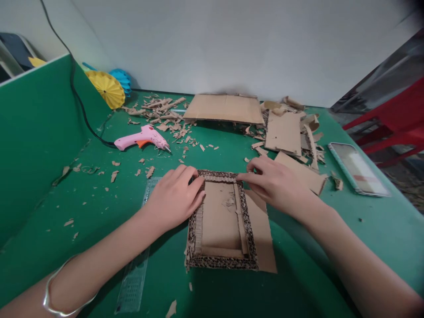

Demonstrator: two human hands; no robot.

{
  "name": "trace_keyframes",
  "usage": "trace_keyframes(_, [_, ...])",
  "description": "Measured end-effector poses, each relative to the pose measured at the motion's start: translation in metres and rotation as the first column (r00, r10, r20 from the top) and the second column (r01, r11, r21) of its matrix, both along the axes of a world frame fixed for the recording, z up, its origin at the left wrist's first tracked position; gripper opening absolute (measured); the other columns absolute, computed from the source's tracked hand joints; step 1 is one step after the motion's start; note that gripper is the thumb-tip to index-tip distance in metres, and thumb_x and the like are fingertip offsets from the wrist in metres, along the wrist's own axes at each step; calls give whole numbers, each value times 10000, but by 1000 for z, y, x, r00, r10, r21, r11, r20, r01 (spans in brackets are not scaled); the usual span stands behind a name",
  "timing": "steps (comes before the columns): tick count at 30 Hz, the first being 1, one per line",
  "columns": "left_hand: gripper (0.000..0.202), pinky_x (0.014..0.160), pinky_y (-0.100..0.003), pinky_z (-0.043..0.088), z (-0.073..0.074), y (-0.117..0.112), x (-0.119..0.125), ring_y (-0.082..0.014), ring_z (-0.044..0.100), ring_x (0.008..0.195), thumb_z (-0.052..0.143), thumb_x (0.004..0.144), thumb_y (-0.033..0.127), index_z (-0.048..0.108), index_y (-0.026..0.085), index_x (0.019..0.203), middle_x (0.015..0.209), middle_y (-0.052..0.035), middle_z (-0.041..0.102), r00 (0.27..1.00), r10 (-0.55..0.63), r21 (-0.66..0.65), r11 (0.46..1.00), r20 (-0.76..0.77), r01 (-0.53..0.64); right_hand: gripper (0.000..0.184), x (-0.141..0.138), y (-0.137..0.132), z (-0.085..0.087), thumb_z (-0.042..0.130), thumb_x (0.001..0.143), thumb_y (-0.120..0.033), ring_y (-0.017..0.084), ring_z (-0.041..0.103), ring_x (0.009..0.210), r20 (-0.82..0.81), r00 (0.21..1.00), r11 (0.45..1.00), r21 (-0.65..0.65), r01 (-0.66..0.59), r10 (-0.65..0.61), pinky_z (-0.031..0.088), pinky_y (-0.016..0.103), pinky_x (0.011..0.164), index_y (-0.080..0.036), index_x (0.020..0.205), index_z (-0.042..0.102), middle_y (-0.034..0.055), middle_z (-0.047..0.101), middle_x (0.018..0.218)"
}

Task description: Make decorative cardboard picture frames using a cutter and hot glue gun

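A shallow cardboard box with thick corrugated walls lies on the green table, its inside facing up. My left hand is closed on its far left corner, with thumb and fingers against the wall. At the far right corner, my right hand pinches the wall's edge. Some torn paper fibres show on the box's inner floor. Partly under the box's right side is a flat cardboard sheet. A clear ruler lies beneath my left forearm.
A pink hot glue gun with a black cord rests at the far left. Cardboard scraps and larger cardboard pieces lie along the wall. A phone lies at right. Yellow and blue paper fans stand by the green partition.
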State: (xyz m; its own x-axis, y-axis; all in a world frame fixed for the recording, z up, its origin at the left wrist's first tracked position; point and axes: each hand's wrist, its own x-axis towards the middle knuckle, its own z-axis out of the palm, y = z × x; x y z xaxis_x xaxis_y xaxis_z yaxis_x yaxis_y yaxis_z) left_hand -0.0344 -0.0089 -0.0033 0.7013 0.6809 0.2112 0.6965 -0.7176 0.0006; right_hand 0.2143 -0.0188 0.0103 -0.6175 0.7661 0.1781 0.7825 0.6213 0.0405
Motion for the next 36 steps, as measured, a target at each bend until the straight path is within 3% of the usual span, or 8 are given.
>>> trace_keyframes(6, [248,662,-358,416,11,3,9,-255,501,876,442,849,286,624,118,859,939,-112,565,999,31,9,999,-19,-31,249,-1,3,3,418,878,-167,195,496,778,-56,998,999,-12,-38,37,397,298,612,-181,966,651,106,591,854])
trace_keyframes(9, [220,716,-361,429,14,10,21,-236,496,884,468,852,275,618,115,881,934,-101,563,997,18,-37,999,79,-16,268,0,5,3,400,891,-152,189,501,769,-126,990,998,6,-61,61,413,304,621,-169,952,661,105,619,836])
trace_keyframes(13, [273,826,-349,427,9,26,42,-204,479,952,575,813,321,585,135,1013,998,-66,567,956,-106,-167,973,275,157,240,0,6,0,425,893,-185,188,516,781,-229,970,996,33,-80,85,445,319,640,-156,983,646,101,641,841])
trace_keyframes(16, [218,825,-333,423,1,35,53,-184,488,924,588,805,334,621,153,922,960,-47,580,926,-168,-185,953,338,240,224,-1,5,-1,450,888,-227,188,529,783,-270,959,996,28,-81,85,455,323,638,-152,983,638,94,649,843])
trace_keyframes(26, [247,655,-316,348,-11,30,58,-179,495,845,469,873,255,652,169,731,854,-30,627,943,-217,123,974,251,192,246,-11,2,-5,428,875,-196,191,523,735,-170,985,999,36,-18,24,439,326,656,-130,831,661,94,638,748])
trace_keyframes(32, [243,629,-318,328,-12,32,58,-176,496,821,480,860,249,659,185,708,845,-25,636,930,-253,160,963,268,217,277,-19,0,-2,405,871,-198,194,509,682,-153,988,998,54,32,-23,434,314,624,-138,737,640,94,604,674])
trace_keyframes(36, [241,653,-319,351,-11,32,57,-184,494,842,463,868,264,664,179,766,855,-32,633,936,-219,109,974,276,196,272,-20,0,-3,404,875,-201,201,526,696,-194,980,998,33,48,-41,454,327,655,-128,753,637,103,605,698])
